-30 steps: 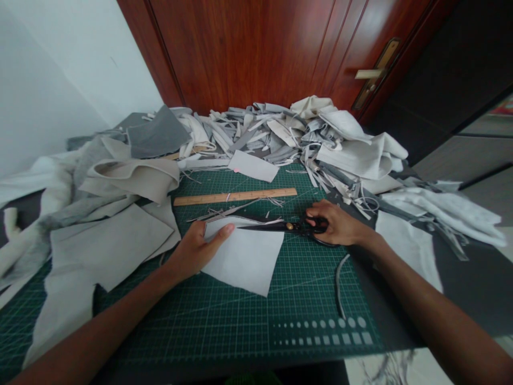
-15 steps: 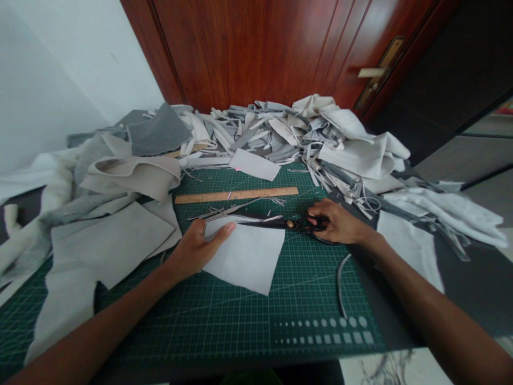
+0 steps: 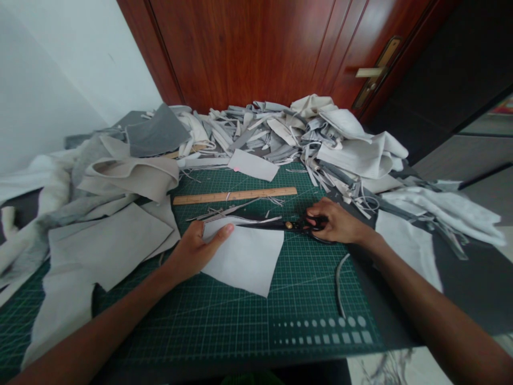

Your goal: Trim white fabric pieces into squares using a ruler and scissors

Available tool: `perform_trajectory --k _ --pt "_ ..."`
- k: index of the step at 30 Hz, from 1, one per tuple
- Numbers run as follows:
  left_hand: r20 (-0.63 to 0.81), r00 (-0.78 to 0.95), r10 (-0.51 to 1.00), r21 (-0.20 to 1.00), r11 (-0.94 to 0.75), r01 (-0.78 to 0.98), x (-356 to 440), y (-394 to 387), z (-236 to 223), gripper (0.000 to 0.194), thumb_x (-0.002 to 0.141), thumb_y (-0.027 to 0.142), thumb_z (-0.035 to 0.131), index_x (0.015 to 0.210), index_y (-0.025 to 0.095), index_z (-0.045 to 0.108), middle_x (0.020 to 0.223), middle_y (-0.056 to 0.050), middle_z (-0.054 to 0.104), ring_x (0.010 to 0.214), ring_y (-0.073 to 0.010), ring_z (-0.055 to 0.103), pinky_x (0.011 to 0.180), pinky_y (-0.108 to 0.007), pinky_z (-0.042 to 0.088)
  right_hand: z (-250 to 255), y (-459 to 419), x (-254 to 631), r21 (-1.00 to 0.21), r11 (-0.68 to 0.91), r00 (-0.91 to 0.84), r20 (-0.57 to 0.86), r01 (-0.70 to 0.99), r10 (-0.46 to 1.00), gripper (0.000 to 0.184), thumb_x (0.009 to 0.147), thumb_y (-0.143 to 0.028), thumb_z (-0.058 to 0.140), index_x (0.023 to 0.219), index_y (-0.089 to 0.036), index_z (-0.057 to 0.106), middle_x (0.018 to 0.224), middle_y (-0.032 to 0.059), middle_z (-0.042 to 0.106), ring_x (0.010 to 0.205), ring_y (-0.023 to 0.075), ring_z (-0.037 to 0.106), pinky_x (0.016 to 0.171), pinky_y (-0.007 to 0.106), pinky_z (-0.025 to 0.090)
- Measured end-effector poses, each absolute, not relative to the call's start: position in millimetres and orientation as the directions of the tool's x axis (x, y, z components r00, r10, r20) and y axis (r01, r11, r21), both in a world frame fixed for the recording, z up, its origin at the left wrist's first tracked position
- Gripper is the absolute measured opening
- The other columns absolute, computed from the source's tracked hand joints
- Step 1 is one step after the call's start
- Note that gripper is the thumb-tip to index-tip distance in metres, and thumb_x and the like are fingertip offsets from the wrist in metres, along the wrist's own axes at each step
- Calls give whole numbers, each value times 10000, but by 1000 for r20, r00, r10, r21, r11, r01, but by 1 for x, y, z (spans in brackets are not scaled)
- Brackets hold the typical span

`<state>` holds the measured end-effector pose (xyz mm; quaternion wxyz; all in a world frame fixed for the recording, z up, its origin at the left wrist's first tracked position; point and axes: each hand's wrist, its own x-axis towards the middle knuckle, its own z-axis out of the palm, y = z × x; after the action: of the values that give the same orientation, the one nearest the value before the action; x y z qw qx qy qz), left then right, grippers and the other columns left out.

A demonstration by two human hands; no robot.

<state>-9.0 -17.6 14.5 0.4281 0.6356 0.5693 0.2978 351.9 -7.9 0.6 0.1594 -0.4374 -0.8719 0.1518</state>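
Observation:
My left hand (image 3: 202, 245) pinches the left end of a pale grey-white piece of fabric (image 3: 244, 262), thumb on top and fingers underneath. My right hand (image 3: 334, 222) is wrapped round the handles of black scissors (image 3: 289, 225) with a brass-coloured pivot. The blades point left and lie along the fabric's far edge, their tips close to my left thumb. A narrow strip curls up along that edge behind the blades. Beneath it all is a green cutting mat (image 3: 192, 321) with a printed grid.
A wooden ruler (image 3: 236, 195) lies beyond the fabric, near thin offcuts (image 3: 224, 210). Heaped scraps (image 3: 260, 131) line the back. Larger fabric pieces (image 3: 112, 240) cover the left, and a white piece (image 3: 409, 248) lies right. A grey strip (image 3: 339, 286) rests on the mat.
The scissors and both hands stay almost in place; the narrow strip at the far edge stands slightly further from the fabric. The whole view has shifted slightly.

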Motion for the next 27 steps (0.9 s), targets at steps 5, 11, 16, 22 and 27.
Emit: perform_trajectory --k 5,11,16,22,27 --pt "-152 204 967 878 38 477 -8 -20 16 323 829 514 674 857 194 712 643 -25 714 611 -236 690 465 -272 499 0 -8 355 -399 578 -569 155 712 808 189 806 -268 639 686 -220 501 651 -27 593 650 155 529 773 325 357" --pt "-156 269 950 871 4 491 -4 -23 24 313 845 514 626 749 218 660 561 0 666 569 -221 667 431 -248 467 -1 -7 359 -392 578 -578 132 715 805 166 818 -264 644 698 -216 538 660 -27 618 643 153 541 781 330 350" --pt "-149 292 945 873 -14 488 -2 -24 27 313 857 504 608 787 207 678 568 5 665 566 -214 656 433 -246 469 -2 -6 360 -394 583 -585 130 710 800 178 825 -260 638 690 -210 532 646 -37 600 622 139 530 792 333 340" --pt "-115 253 961 886 -15 464 -2 -26 23 302 873 494 631 833 203 701 649 -18 714 618 -230 678 462 -261 493 1 -6 360 -378 571 -571 126 728 811 187 824 -273 642 681 -214 536 646 -28 622 638 153 521 766 337 340" --pt "-148 292 945 890 -2 456 -2 -25 23 328 885 512 636 865 195 718 622 -17 712 633 -241 700 480 -270 510 3 -10 360 -381 543 -551 98 748 828 198 792 -256 660 661 -220 516 644 -18 603 661 169 517 760 337 353"
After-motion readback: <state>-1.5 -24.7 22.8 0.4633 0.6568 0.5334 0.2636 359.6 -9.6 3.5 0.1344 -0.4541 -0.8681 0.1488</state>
